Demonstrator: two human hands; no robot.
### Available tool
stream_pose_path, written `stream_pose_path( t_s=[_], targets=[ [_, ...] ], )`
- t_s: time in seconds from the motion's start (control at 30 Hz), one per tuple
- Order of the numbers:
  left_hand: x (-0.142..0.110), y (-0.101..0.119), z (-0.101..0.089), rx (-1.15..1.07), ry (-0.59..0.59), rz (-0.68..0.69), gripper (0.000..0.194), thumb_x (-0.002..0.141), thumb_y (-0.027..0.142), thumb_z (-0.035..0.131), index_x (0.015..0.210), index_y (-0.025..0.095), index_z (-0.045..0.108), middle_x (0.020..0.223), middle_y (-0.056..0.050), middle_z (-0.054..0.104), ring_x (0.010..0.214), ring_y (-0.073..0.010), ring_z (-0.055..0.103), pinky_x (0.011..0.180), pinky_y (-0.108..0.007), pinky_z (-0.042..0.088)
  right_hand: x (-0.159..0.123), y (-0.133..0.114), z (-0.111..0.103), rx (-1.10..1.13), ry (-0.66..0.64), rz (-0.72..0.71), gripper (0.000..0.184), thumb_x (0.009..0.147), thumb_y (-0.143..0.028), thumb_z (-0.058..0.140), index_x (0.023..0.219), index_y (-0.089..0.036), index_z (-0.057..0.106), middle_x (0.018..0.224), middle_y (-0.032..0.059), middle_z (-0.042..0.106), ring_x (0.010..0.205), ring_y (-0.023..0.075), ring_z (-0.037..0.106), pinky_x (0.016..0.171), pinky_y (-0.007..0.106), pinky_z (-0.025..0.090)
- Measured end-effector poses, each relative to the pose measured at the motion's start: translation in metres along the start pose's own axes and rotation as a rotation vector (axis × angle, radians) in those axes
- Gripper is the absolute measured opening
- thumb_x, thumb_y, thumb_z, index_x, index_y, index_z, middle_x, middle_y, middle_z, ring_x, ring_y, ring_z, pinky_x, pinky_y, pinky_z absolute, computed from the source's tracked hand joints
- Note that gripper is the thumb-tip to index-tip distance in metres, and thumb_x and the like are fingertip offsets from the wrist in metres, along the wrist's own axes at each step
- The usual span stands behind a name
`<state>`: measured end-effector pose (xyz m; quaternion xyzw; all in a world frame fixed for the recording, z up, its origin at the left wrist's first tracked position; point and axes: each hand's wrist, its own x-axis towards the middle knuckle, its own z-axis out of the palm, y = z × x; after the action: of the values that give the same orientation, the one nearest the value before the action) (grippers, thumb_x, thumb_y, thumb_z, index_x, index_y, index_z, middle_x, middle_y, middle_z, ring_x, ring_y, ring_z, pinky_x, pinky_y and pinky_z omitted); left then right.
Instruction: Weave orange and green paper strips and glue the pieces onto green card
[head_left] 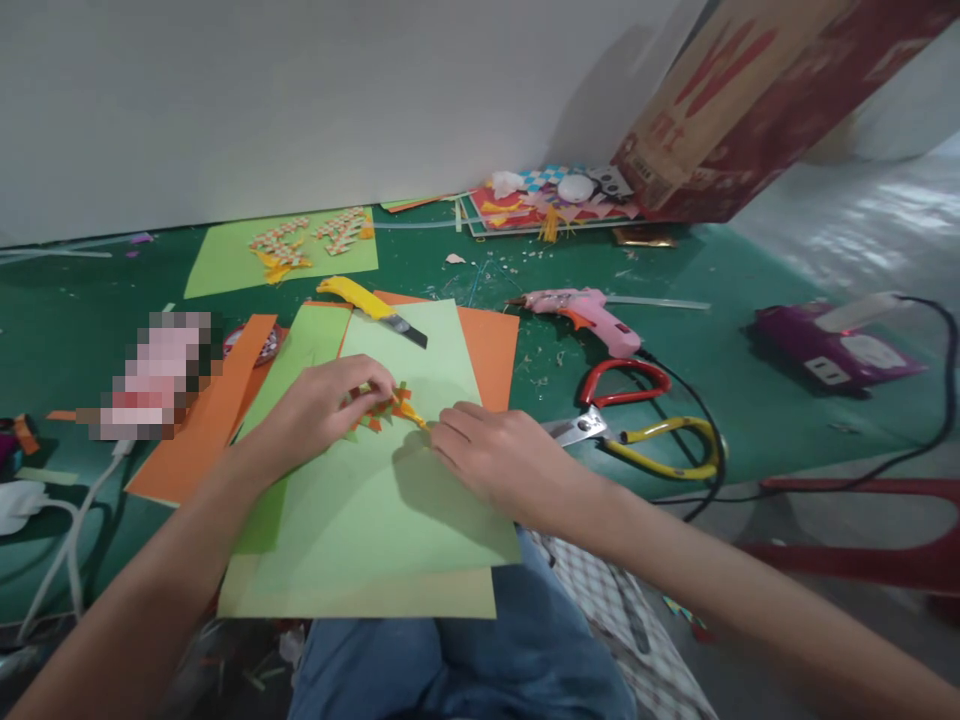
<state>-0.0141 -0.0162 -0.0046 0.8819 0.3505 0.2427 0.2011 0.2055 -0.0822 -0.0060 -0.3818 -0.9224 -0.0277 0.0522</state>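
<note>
My left hand pinches a small woven piece of orange and green paper strips over the middle of the pale green sheet. From that piece a yellow tassel runs to the right. Its far end is between the closed fingertips of my right hand, which partly hide it. Just beyond my hands a yellow box cutter lies on the sheet with its blade out. Scissors with one red and one yellow handle rest right of my right hand, their blades partly behind it.
A pink glue gun with a black cord lies at right, near a purple power block. Orange card and white cables are at left. Finished woven pieces sit on green paper behind. A paper bag stands at the back right.
</note>
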Motion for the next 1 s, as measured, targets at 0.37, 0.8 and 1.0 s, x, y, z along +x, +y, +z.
stream_pose_path(
  t_s=[0.37,0.8,1.0],
  targets=[
    [0.000,0.001,0.002,0.063,-0.030,0.029,0.014,0.091,0.020,0.047,0.085,0.022,0.059,0.090,-0.003,0.071,0.081,-0.0160,0.067,0.070,-0.027,0.051,-0.021,-0.040,-0.001,0.209,0.188,-0.218,0.016,0.079,-0.004,0.048,0.074,-0.017,0.057,0.069,0.0037,0.054,0.064,0.0162,0.045,0.045,0.030,0.028],
    [-0.006,-0.004,0.012,0.122,-0.045,0.114,0.014,0.095,0.019,0.043,0.089,0.020,0.055,0.094,-0.004,0.066,0.090,-0.0156,0.061,0.079,-0.028,0.046,-0.013,0.012,-0.029,1.730,0.209,0.512,0.021,0.087,-0.032,0.054,0.072,-0.020,0.046,0.071,-0.0014,0.059,0.056,0.0105,0.062,0.042,0.020,0.038],
    [-0.007,-0.005,0.013,0.145,-0.070,0.106,0.013,0.097,0.022,0.042,0.091,0.020,0.053,0.097,-0.003,0.065,0.092,-0.0150,0.060,0.079,-0.027,0.044,0.001,0.037,-0.061,1.564,0.386,0.523,0.018,0.082,-0.032,0.061,0.072,-0.021,0.050,0.054,-0.0080,0.055,0.030,0.0039,0.042,0.029,0.019,0.018]
  ],
)
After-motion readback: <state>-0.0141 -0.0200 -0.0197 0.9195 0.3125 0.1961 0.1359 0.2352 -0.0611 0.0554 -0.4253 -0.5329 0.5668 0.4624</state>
